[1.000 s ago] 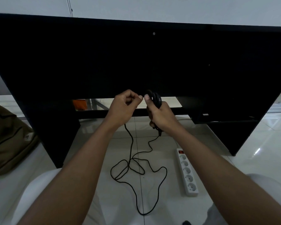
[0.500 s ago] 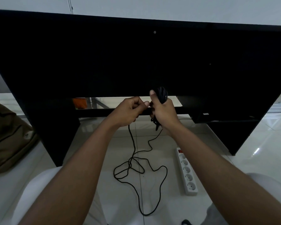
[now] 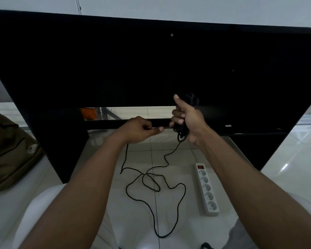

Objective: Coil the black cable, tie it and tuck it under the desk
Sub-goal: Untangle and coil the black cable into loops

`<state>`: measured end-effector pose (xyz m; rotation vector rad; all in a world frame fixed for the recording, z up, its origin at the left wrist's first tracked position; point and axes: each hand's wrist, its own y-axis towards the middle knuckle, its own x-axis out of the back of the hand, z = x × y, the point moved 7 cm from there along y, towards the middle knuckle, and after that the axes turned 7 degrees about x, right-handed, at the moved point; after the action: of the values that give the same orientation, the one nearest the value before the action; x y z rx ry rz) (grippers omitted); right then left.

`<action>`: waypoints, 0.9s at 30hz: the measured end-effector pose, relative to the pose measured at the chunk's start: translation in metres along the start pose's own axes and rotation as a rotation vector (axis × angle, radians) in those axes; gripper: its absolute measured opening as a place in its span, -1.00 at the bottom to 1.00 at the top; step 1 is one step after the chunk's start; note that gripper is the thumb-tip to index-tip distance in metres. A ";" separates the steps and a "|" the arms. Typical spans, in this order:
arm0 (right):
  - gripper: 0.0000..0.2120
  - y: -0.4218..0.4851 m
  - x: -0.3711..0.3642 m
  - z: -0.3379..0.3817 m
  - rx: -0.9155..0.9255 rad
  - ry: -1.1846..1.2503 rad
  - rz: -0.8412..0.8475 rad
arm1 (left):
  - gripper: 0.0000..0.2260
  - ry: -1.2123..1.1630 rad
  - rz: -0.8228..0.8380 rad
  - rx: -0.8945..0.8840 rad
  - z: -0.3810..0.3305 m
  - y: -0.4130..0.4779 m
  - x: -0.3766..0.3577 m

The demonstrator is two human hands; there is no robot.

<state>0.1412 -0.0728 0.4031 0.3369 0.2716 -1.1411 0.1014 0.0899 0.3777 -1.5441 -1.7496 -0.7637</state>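
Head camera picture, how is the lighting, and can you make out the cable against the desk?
Head view: the desk is near-black with hardly any detail, so the cable bunched in the right hand almost melts into it. Head view: the loose run on the pale floor stands out clearly. Head view: glare patches on the tiles, and the wide lens bows the desk's edges.

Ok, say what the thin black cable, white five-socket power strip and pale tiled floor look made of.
The thin black cable: probably a matte rubber or plastic sheath, limp, lying in loose loops. The white five-socket power strip: smooth rigid moulded plastic, by its crisp edges. The pale tiled floor: glossy ceramic or similar, with grout lines and reflections.
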 end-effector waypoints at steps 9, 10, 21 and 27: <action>-0.57 -0.004 -0.011 -0.016 0.116 -1.030 0.090 | -0.55 0.204 -0.171 -0.190 -0.025 -0.008 0.004; -0.58 -0.004 -0.014 -0.017 0.162 -1.098 0.109 | -0.57 0.210 -0.164 -0.194 -0.024 -0.006 0.004; -0.59 0.000 -0.007 -0.017 0.363 -1.273 0.136 | -0.82 0.049 -0.234 -0.154 -0.016 -0.005 0.020; -0.51 0.004 0.017 0.000 0.356 -1.217 -0.074 | -0.86 -0.102 -0.411 -0.092 -0.010 -0.011 0.051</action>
<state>0.1516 -0.0853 0.3971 -0.1016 -1.0003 -1.2778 0.0879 0.1113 0.4247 -1.3131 -2.1703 -0.9890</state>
